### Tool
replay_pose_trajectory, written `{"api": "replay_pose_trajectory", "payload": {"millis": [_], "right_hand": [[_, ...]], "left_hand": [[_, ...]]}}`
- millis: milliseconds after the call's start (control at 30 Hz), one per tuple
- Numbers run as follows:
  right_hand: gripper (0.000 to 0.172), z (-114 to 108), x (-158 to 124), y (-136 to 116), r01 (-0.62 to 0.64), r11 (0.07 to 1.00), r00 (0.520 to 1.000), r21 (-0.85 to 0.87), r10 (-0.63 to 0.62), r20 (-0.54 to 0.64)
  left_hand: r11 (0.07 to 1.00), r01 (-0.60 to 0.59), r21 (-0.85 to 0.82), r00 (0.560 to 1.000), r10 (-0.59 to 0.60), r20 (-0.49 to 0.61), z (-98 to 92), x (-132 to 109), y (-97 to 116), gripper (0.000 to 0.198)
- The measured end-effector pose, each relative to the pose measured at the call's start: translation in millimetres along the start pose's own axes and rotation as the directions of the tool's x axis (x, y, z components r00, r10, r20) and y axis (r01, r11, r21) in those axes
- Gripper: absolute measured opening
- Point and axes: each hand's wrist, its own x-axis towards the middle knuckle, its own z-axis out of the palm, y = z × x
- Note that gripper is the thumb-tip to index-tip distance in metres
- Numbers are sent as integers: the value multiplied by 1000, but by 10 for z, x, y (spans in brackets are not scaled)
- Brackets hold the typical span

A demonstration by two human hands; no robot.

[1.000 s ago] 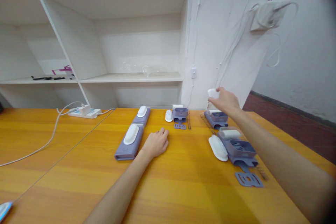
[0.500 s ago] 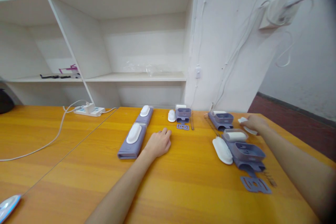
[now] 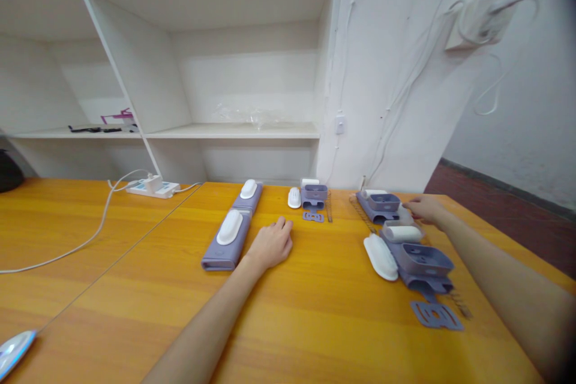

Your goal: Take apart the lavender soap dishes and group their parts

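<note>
My left hand (image 3: 271,243) rests on the table with its fingers curled in, and nothing shows in them. Just left of it lie two purple flat housings (image 3: 221,257) end to end, each topped by a white oval cover (image 3: 229,227). At the right, my right hand (image 3: 426,210) pinches a white oval cover (image 3: 404,213), partly hidden by the nearer parts. That cover is close beside a purple housing (image 3: 384,201) with a white roller. Nearer me stands a larger purple tray-like housing (image 3: 427,259) with a white roller (image 3: 404,234) and another white oval cover (image 3: 380,257) beside it.
Flat purple slotted plates (image 3: 436,315) and coiled springs (image 3: 459,305) lie around the housings. A smaller set with a purple tray (image 3: 315,191) and white ribbed cover (image 3: 294,197) sits at the back. A power strip (image 3: 155,186) with a white cable stands at the back left.
My right hand has moved left with the white oval cover, bringing it near the back purple housing. My left hand stays in place.
</note>
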Motion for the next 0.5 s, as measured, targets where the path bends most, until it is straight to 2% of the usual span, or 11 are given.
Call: {"api": "replay_pose_trajectory", "payload": {"millis": [100, 167, 233, 367, 500], "right_hand": [[24, -52, -62, -39, -86, 996, 991, -15, 87, 106], [23, -107, -98, -93, -111, 994, 991, -25, 112, 68], [24, -180, -129, -187, -97, 995, 995, -23, 97, -20], [33, -330, -197, -529, 31, 1000, 979, -4, -31, -201], [36, -380, -338, -1011, 249, 968, 927, -11, -242, -287]], "left_hand": [[999, 16, -50, 1000, -17, -22, 1, -2, 3, 26], [996, 30, -88, 999, -33, -31, 11, -4, 0, 30], [991, 29, -133, 998, -35, -44, 31, -4, -9, 35], [967, -43, -252, 995, 20, -95, 98, 1, -44, 49], [923, -113, -368, 985, 56, -162, 152, 3, -77, 60]]}}
